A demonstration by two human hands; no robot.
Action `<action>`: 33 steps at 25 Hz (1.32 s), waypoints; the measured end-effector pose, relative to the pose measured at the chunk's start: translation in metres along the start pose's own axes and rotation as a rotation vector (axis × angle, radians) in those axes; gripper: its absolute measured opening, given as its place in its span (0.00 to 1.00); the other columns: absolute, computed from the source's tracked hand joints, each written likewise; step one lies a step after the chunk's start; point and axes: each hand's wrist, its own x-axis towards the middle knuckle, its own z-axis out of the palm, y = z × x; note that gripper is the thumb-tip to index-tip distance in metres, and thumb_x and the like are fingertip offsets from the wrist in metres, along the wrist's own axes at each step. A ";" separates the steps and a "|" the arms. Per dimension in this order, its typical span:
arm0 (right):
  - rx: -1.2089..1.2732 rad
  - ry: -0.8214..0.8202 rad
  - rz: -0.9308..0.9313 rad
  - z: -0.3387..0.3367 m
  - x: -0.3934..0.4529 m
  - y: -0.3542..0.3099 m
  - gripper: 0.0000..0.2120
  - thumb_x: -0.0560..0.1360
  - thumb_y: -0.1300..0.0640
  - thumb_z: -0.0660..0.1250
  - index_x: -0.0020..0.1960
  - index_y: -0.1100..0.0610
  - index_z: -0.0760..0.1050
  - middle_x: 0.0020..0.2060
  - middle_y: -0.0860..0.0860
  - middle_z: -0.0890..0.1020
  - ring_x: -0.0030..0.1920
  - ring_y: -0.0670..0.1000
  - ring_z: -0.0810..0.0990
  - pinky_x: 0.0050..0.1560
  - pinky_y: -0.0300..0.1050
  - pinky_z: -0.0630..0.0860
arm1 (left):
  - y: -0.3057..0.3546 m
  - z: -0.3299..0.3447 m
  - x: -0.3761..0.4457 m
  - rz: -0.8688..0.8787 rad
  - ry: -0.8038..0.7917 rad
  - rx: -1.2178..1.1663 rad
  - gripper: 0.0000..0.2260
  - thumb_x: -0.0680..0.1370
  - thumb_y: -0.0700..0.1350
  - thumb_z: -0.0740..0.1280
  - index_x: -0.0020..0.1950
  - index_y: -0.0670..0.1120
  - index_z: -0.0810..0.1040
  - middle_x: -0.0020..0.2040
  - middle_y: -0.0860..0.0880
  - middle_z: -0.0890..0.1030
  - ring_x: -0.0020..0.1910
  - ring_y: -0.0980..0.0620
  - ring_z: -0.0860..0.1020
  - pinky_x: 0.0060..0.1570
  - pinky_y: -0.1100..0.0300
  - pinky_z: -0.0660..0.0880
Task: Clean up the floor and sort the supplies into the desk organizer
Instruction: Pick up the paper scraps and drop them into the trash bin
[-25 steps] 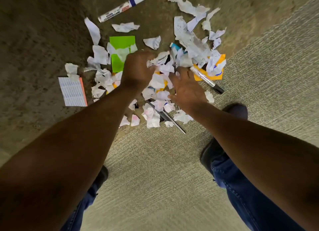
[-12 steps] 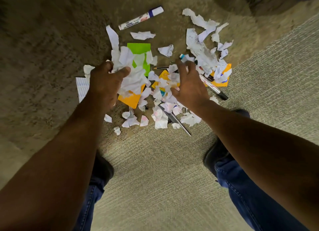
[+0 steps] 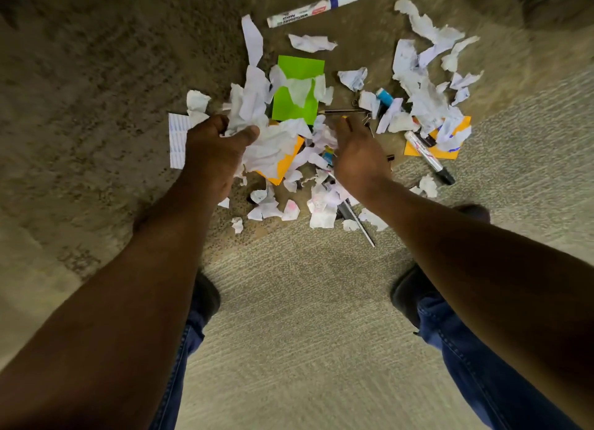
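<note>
Torn white paper scraps [image 3: 421, 101] lie scattered over the carpet among supplies. My left hand [image 3: 212, 150] grips a bunch of crumpled scraps [image 3: 257, 130] at the pile's left side, with an orange sticky note [image 3: 286, 166] caught in the bunch. My right hand [image 3: 356, 153] reaches into the middle of the pile, fingers curled down into the scraps; what it holds is hidden. A green sticky note [image 3: 295, 89] lies just beyond both hands. A whiteboard marker [image 3: 313, 8] lies at the far edge, and a black-capped marker [image 3: 429, 158] rests on another orange note [image 3: 414, 148] to the right.
A pencil [image 3: 344, 111], a blue-capped item [image 3: 384, 97] and binder clips [image 3: 368, 119] sit among the scraps. A pen [image 3: 360, 222] lies near my right wrist. A lined white pad [image 3: 177, 140] lies left of my left hand. My shoes [image 3: 205, 296] stand on the carpet below.
My left hand moved from the pile's middle out to its left side and gathered a bunch of scraps with an orange note. My right hand stayed in the middle, shifting slightly.
</note>
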 end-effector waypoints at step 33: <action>1.244 0.516 0.399 -0.304 -0.079 0.062 0.05 0.79 0.64 0.62 0.51 0.57 0.76 0.41 0.52 0.81 0.39 0.46 0.79 0.41 0.39 0.75 | 0.196 0.082 -0.114 -0.128 -0.508 -0.343 0.26 0.81 0.37 0.56 0.34 0.56 0.85 0.33 0.57 0.84 0.34 0.61 0.82 0.33 0.68 0.78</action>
